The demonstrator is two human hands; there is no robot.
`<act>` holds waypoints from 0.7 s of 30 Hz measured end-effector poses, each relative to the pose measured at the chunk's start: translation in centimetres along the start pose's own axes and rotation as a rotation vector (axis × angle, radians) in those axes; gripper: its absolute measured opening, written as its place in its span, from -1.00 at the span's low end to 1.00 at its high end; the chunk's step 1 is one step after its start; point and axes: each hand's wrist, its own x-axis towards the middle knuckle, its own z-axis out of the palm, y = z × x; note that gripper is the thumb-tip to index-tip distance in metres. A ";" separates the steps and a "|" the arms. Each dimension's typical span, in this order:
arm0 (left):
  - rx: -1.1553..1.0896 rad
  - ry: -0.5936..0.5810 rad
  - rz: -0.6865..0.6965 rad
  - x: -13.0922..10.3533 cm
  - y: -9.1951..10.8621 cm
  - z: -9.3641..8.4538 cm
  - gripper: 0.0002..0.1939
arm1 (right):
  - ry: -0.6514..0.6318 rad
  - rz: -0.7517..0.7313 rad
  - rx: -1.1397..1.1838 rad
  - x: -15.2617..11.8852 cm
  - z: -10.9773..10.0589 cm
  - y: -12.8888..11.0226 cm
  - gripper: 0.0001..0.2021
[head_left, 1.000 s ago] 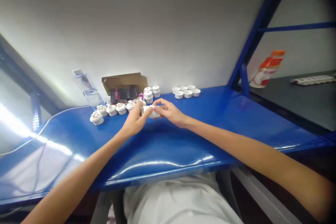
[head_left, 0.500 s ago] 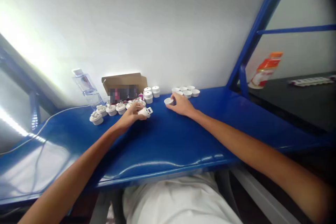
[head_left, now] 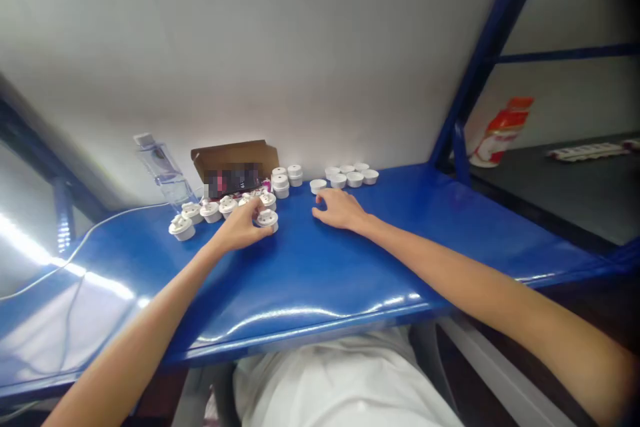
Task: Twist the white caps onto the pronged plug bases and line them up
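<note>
My left hand [head_left: 241, 225] has its thumb and fingers around a white round plastic fitting [head_left: 267, 219], which is upright at table height with its knobbed top showing. Whether it rests on the blue table [head_left: 310, 267] I cannot tell. Just left of and behind that hand runs a row of several similar white fittings [head_left: 210, 211]. My right hand [head_left: 343, 209] is open, thumb and forefinger apart with nothing between them. Right behind its fingertips stands a shallow white cup [head_left: 318, 186], beside a group of several like cups [head_left: 355, 179].
Behind the row sits an open cardboard box [head_left: 235, 153] with dark contents, partly blurred out. Stacked white round pieces [head_left: 281, 185] stand right of it. A clear bottle [head_left: 165, 170] leans at the left by a white cable [head_left: 100, 221]. Blue frame posts [head_left: 480, 87] rise at the right.
My right hand has let go of the white cup and drawn back slightly toward me. My left hand has turned the fitting from lying sideways to upright and lowered it a little.
</note>
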 end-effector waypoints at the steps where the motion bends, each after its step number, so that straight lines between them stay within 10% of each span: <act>1: 0.069 -0.015 0.030 -0.1 0.1 -0.3 -0.63 | -0.004 0.011 -0.004 0.0 0.1 0.1 -0.75; 11: 0.459 -0.193 -0.114 -0.4 0.0 -3.6 -0.50 | -0.029 -0.032 0.034 -0.2 0.8 0.3 -0.85; 21: 0.570 -0.219 -0.594 -0.6 -3.1 -8.0 -0.63 | -0.023 -0.075 0.029 -0.2 1.1 0.6 -0.87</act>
